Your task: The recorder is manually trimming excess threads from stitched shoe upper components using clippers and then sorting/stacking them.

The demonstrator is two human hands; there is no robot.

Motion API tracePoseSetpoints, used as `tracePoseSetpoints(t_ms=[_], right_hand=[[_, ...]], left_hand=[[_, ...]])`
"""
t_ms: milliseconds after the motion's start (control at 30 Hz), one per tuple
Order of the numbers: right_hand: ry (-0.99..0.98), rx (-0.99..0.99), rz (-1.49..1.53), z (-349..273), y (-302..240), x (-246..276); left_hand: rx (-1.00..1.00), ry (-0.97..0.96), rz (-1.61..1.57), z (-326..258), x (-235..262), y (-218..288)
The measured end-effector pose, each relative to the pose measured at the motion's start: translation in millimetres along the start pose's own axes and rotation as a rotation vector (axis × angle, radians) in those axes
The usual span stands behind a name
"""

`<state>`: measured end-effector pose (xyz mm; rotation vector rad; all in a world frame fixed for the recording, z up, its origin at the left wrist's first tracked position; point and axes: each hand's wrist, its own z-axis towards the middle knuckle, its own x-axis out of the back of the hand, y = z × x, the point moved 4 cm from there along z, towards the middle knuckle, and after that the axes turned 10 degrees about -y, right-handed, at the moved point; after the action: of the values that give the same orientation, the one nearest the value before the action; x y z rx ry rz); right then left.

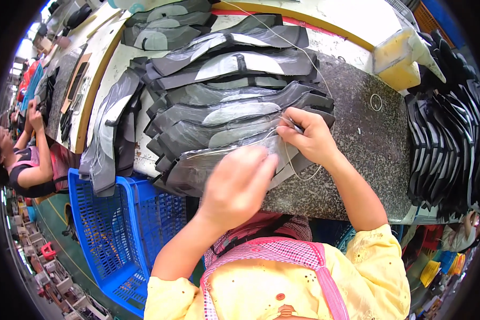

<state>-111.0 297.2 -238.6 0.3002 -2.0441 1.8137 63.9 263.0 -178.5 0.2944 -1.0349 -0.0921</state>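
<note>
My right hand (308,137) is closed in a pinch on a thin white cord (320,169), which hangs in a loop below the fingers. My left hand (239,184), smeared by motion, is over the near end of a row of curved grey and black pieces (234,114), which look like shoe uppers. Its fingers cannot be made out clearly. The pieces overlap one another, with pale patches in their middles. Another line of white cord (304,50) runs over the far pieces from the back of the table.
Under both hands is a worktable with a speckled dark top (352,122). To the right are a yellowish block-shaped container (397,61) and a stack of black pieces (442,144). A blue plastic basket (104,224) stands at the lower left. A co-worker (34,165) sits at far left.
</note>
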Motion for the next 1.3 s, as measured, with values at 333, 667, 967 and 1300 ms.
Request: tracePoseSetpoints(t_ms=[333,667,967,1300], right_hand=[[0.249,0.080,-0.426,-16.4,17.7,29.0],[0.326,-0.050,-0.415,-6.7,33.6,38.7],[0.653,0.162,-0.559,-4.8,19.3,65.2],[0.324,-0.172,-0.195,-43.4,31.2,47.3]], left_hand=[[0.202,-0.327,0.153,30.7,-40.8,2.7],[0.140,-0.536,0.317,46.9,-60.1,2.3],[0.143,-0.568,0.281,52.5,-61.3,0.1],[0.196,-0.407,0.365,57.1,-62.1,0.0]])
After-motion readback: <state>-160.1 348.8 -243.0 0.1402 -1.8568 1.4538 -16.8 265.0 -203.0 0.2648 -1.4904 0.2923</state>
